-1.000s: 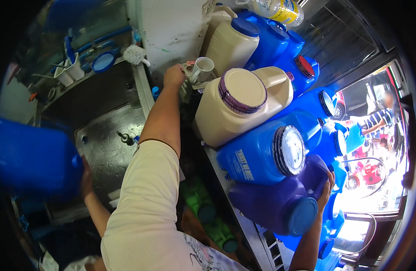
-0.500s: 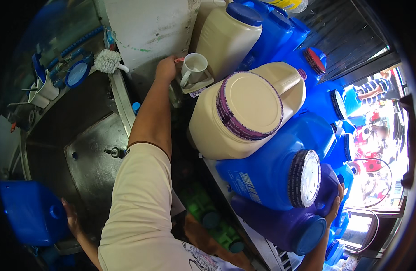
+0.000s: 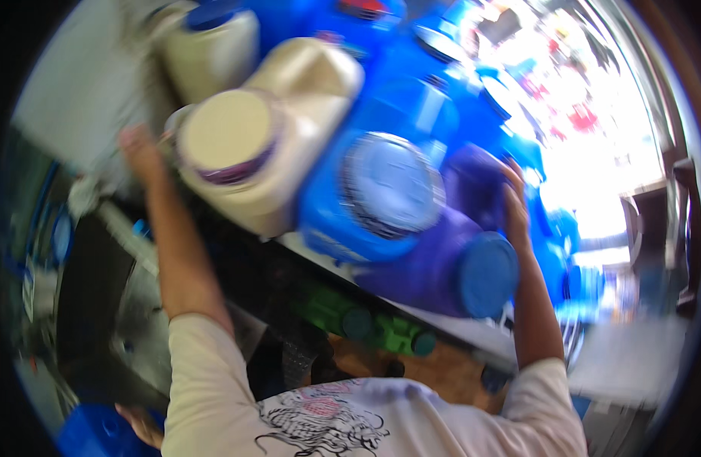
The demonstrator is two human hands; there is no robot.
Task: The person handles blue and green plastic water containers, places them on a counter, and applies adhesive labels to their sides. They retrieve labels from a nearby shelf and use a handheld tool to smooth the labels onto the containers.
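A purple jug [image 3: 419,278] with a blue lid lies tilted on the ledge to my right. My right hand [image 3: 516,199] wraps its far side, fingers closed around the handle part. My left hand [image 3: 143,152] reaches out at the left, beside a large cream jug [image 3: 305,122] with a cream lid and purple rim. Motion smears its fingers, so I cannot make out what they hold. Between the cream and purple jugs stands a blue jug [image 3: 331,221] with a silvery lid.
Another person's hand [image 3: 137,425] is beside a blue container [image 3: 95,434] at lower left. A metal sink [image 3: 141,327] lies left. Several blue jugs crowd the back right before a bright opening. Green containers [image 3: 328,308] sit below the ledge.
The view has swung, so the jugs appear further left and my right arm shows more fully. The white cup beside my left hand is no longer distinct. My right hand stays on the purple jug.
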